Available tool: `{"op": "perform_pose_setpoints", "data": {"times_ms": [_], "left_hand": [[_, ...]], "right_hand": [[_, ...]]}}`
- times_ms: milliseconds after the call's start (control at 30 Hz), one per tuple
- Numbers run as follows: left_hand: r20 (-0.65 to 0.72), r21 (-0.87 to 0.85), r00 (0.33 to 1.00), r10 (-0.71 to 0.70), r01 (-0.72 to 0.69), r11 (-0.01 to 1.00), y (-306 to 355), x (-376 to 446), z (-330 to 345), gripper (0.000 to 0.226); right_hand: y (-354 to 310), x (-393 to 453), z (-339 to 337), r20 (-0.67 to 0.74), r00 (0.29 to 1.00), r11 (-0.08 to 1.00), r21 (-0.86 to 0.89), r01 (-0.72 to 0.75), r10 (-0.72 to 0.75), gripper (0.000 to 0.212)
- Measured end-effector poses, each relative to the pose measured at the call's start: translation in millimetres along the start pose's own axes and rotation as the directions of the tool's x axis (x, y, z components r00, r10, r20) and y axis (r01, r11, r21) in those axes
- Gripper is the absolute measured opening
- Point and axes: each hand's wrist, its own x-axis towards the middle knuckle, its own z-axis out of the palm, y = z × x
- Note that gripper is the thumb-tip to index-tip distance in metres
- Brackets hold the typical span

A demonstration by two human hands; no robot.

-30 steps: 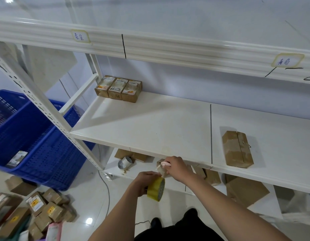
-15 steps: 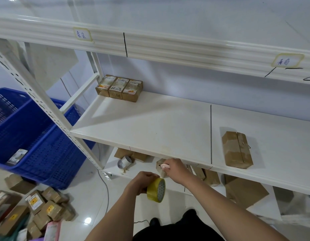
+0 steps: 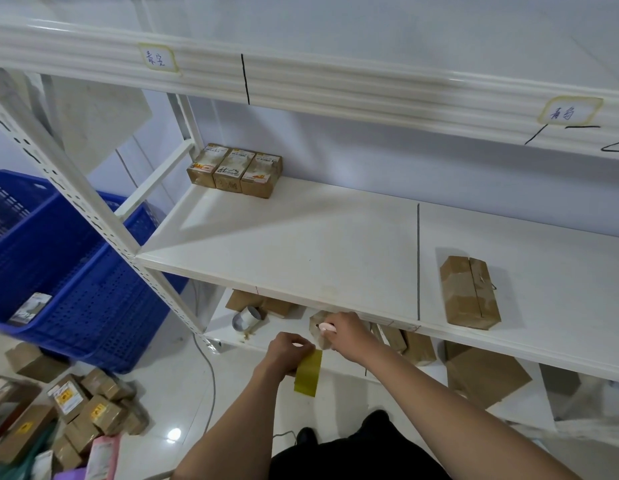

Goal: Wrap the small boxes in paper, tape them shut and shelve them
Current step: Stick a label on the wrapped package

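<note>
The right hand (image 3: pixel 348 336) pinched a small pink cutter (image 3: pixel 327 328) against the wrapped box (image 3: pixel 317 327) at the lower shelf's (image 3: pixel 232 336) front edge; just left and below, touching it, the left hand (image 3: pixel 289 351) gripped the yellow tape roll (image 3: pixel 308 374), its strip running up toward the box, nearer the right hand

A blue crate (image 3: pixel 69 271) sits at the left of the frame; a grey cable (image 3: pixel 209 368) trails across the floor (image 3: pixel 169 393), lower centre.
</note>
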Motion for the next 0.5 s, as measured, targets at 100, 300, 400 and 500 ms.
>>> {"op": "perform_pose_setpoints", "data": {"times_ms": [100, 300, 400, 500], "left_hand": [[0.020, -0.035, 1.000, -0.003, 0.004, 0.999, 0.7, -0.4, -1.5, 0.016], [0.022, -0.210, 0.999, -0.035, 0.038, 0.977, -5.6, -5.5, -5.1, 0.018], [0.026, -0.241, 0.998, -0.051, 0.056, 0.969, -7.2, -5.9, -6.6, 0.023], [0.025, -0.245, 0.997, -0.072, 0.076, 0.967, -5.2, -8.6, -4.5, 0.024]], "right_hand": [[-2.0, -0.6, -2.2, 0.007, 1.000, 1.000, 0.010, 0.002, -0.002, 0.025], [-5.8, -1.7, 6.8, 0.013, 0.999, 0.999, -0.031, 0.035, -0.034, 0.027], [-7.8, 0.6, 11.1, 0.012, 0.997, 0.995, -0.060, 0.076, -0.075, 0.028], [-9.3, 2.1, 14.2, 0.003, 0.995, 0.993, -0.068, 0.096, -0.096, 0.033]]}}
